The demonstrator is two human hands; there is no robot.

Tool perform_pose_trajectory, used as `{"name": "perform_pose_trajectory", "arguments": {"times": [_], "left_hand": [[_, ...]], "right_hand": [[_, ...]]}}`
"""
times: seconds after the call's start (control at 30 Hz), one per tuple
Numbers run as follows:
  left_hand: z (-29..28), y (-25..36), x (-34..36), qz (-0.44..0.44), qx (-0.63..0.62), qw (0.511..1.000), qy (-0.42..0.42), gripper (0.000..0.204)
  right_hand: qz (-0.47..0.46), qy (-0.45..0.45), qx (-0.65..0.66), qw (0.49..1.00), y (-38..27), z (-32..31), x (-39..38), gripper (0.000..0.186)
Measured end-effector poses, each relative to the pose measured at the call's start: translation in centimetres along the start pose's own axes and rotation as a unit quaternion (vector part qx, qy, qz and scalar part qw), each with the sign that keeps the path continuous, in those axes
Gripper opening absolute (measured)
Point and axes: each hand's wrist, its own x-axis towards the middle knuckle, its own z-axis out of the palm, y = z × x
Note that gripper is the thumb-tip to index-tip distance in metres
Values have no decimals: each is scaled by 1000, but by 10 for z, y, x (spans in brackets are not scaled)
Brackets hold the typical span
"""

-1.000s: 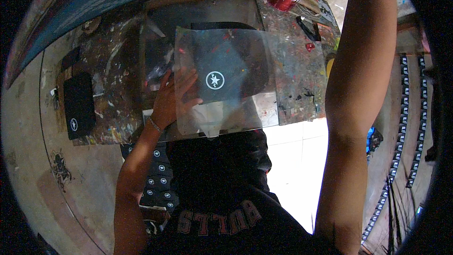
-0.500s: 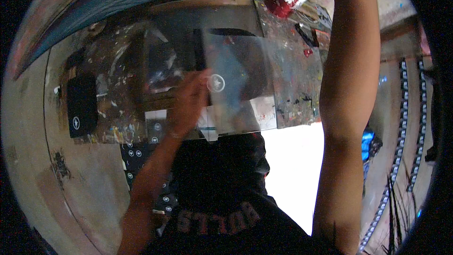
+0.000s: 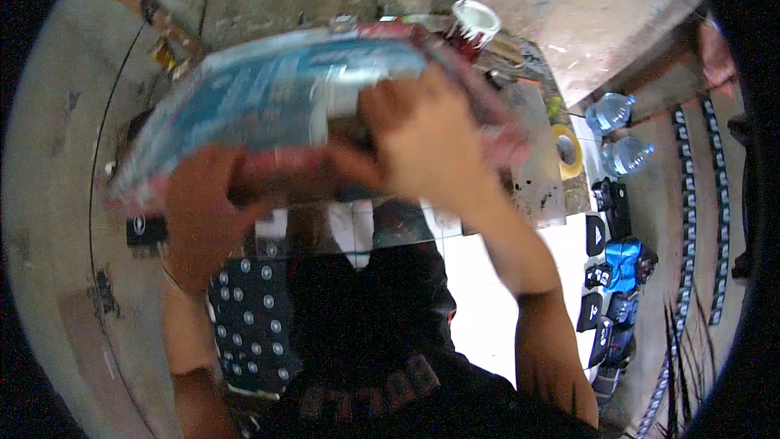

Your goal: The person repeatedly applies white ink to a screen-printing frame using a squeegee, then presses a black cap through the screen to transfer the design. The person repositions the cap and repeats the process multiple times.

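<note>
Paint-marked bench (image 3: pixel 538 164) shows right of centre. A red-edged blue panel (image 3: pixel 276 102) occupies the upper centre of the frame, tilted above the bench and motion-blurred. The left hand (image 3: pixel 203 215) grips its lower edge at left. The right hand (image 3: pixel 426 142) has bent fingers over the panel's middle; blur hides whether it grips anything. Beyond the panel's right end stand a paint can (image 3: pixel 473 26) and, lower, a yellow tape roll (image 3: pixel 572 151). Dark pieces with white emblems (image 3: pixel 250 317) lie lower left.

Blue, reddish-rimmed screen (image 3: pixel 268 93); raised aslant over the worktable (image 3: pixel 539 150).
</note>
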Motion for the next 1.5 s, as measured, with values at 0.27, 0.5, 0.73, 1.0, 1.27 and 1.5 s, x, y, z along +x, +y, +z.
{"name": "perform_pose_trajectory", "arguments": {"times": [0.27, 0.5, 0.73, 1.0, 1.27, 1.5], "left_hand": [[141, -22, -63, 62, -59, 989, -119, 46], [100, -23, -16, 23, -171, 950, -262, 50], [165, 38, 167, -17, -555, 826, -96, 61], [283, 182, 359, 86, -536, 831, -116, 106], [341, 209, 394, 120, -596, 794, -23, 99], [309, 217, 362, 40, -629, 776, 16, 100]], "right_hand": [[121, -190, 154, 962, -51, 34, -130, 58], [215, -154, 231, 936, 35, -16, -138, 47], [223, -91, 100, 965, 180, -36, -81, 44], [138, -87, -62, 985, 323, 61, -6, 51], [51, -137, -83, 986, 389, 91, -1, 30], [101, -146, -66, 982, 388, 42, -21, 21]]}}
